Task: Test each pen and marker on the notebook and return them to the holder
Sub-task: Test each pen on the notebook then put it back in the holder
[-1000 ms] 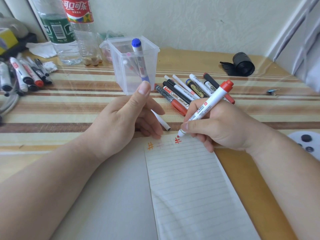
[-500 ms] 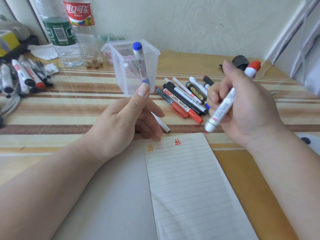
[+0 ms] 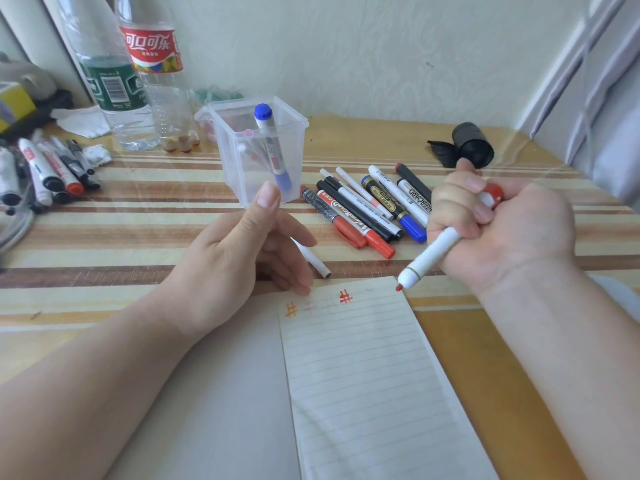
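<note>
Looking down, I have the notebook [image 3: 363, 375] open nearest me, and a red hash mark [image 3: 345, 296] on its top line says this colour writes. My left hand [image 3: 235, 265] rests at the page's top left corner, thumb up and fingers [image 3: 294, 271] loosely curled onto the paper. A white stick [image 3: 313, 261] pokes out from under them, and I cannot tell whether I hold it or it just lies on the counter [image 3: 138, 237].

My right hand [image 3: 495, 237] has its fingers [image 3: 460, 202] wrapped fist-like round the red marker [image 3: 433, 252]. The bare tip hangs just above the page's top right corner, and the red cap [image 3: 493, 199] sits at the tail end by my knuckles.

So I judge that capping is the step. I should keep that wet tip off the paper and my skin, free my left hand to pull the cap from the tail, and push it on straight until it seats.

Beyond lie the untested markers [image 3: 367, 209] in a loose row, so I should lift over them, not drag through. Farther back stands the clear holder [image 3: 242, 174] with a blue-capped marker [image 3: 268, 140] leaning inside. It looks light, so I would lower the marker in gently rather than drop it.
</note>
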Action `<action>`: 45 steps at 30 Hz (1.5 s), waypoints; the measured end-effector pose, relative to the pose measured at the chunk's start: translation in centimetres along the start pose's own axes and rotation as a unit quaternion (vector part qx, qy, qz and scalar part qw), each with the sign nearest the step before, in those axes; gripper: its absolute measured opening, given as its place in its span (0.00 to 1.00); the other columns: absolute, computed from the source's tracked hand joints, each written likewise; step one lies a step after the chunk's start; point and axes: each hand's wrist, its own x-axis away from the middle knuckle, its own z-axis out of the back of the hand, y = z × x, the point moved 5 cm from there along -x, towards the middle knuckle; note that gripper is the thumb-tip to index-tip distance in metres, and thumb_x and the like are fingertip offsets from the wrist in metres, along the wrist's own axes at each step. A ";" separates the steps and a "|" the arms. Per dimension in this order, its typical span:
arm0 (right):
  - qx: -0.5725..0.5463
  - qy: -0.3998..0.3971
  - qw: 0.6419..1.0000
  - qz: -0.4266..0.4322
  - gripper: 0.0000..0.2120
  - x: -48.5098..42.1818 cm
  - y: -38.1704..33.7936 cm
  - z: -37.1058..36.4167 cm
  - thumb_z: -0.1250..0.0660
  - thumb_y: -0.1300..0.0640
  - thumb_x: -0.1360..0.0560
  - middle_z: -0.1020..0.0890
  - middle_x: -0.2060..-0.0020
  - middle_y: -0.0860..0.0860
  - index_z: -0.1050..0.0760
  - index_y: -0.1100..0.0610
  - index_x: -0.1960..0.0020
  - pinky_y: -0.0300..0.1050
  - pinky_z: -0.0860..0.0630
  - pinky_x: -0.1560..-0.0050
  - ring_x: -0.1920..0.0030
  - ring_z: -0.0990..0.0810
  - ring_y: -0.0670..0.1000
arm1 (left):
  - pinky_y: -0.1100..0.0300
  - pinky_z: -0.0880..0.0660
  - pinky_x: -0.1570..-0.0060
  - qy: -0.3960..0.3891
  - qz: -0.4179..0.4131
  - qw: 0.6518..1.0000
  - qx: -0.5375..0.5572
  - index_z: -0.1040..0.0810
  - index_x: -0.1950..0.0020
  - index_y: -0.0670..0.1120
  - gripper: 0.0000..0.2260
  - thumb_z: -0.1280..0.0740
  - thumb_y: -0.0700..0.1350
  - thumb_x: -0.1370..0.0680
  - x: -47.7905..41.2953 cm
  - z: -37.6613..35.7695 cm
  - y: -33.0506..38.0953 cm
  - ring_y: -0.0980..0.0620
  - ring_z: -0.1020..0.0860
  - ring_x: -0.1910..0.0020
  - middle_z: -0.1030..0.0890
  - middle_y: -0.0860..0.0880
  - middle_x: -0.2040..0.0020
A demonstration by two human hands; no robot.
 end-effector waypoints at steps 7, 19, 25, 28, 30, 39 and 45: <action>0.021 0.004 1.000 0.011 0.05 -0.1 0.2 -0.1 0.44 0.59 0.28 0.32 0.71 0.51 0.31 0.59 0.57 0.37 0.43 0.82 0.78 0.40 0.46 | 0.48 0.24 0.56 -0.006 -0.002 1.000 0.006 0.17 0.52 0.40 0.36 0.47 0.70 0.25 0.0 0.0 0.0 0.37 0.17 0.62 0.16 0.36 0.64; 0.076 0.020 0.996 0.031 0.12 -0.6 0.6 -0.2 0.41 0.60 0.17 0.15 0.53 0.61 0.27 0.67 0.40 0.42 0.22 0.60 0.59 0.15 0.56 | 0.52 0.23 0.62 0.010 0.001 0.999 0.033 0.17 0.53 0.40 0.35 0.46 0.69 0.24 0.2 0.2 0.3 0.38 0.17 0.65 0.17 0.36 0.65; 0.254 0.048 0.965 0.053 0.18 -0.7 0.2 0.4 0.43 0.42 0.17 0.15 0.58 0.52 0.23 0.56 0.49 0.40 0.27 0.68 0.65 0.21 0.48 | 0.54 0.23 0.68 0.100 -0.003 0.992 0.082 0.17 0.58 0.42 0.31 0.44 0.67 0.20 0.4 1.4 0.9 0.39 0.20 0.69 0.19 0.34 0.66; 0.327 0.100 0.934 0.102 0.22 -0.2 -0.2 0.3 0.40 0.40 0.19 0.21 0.66 0.53 0.21 0.55 0.61 0.40 0.35 0.70 0.72 0.28 0.48 | 0.55 0.24 0.71 0.148 -0.006 0.986 0.079 0.18 0.59 0.41 0.26 0.41 0.63 0.22 0.5 1.7 1.3 0.41 0.22 0.70 0.20 0.35 0.67; 0.358 0.092 0.920 0.132 0.23 0.3 0.1 -0.4 0.40 0.41 0.19 0.24 0.68 0.55 0.22 0.56 0.63 0.40 0.40 0.72 0.75 0.36 0.49 | 0.55 0.24 0.71 0.177 -0.018 0.983 0.055 0.18 0.59 0.41 0.23 0.40 0.59 0.19 0.4 2.1 1.3 0.43 0.22 0.70 0.19 0.39 0.66; 0.368 -0.046 0.895 0.250 0.04 1.5 1.9 -5.6 0.33 0.61 0.20 0.19 0.64 0.55 0.23 0.63 0.52 0.50 0.17 0.57 0.62 0.15 0.56 | 0.56 0.30 0.72 0.316 -0.050 0.943 0.087 0.19 0.57 0.44 0.20 0.42 0.54 0.15 0.8 4.8 1.0 0.49 0.25 0.70 0.18 0.50 0.61; 0.511 -0.108 0.755 0.397 0.04 1.0 1.8 -11.4 0.29 0.67 0.23 0.18 0.61 0.54 0.22 0.62 0.49 0.51 0.15 0.58 0.62 0.13 0.54 | 0.59 0.29 0.72 0.281 -0.045 0.958 0.045 0.19 0.57 0.47 0.19 0.43 0.55 0.15 0.7 4.4 1.2 0.50 0.26 0.70 0.18 0.51 0.59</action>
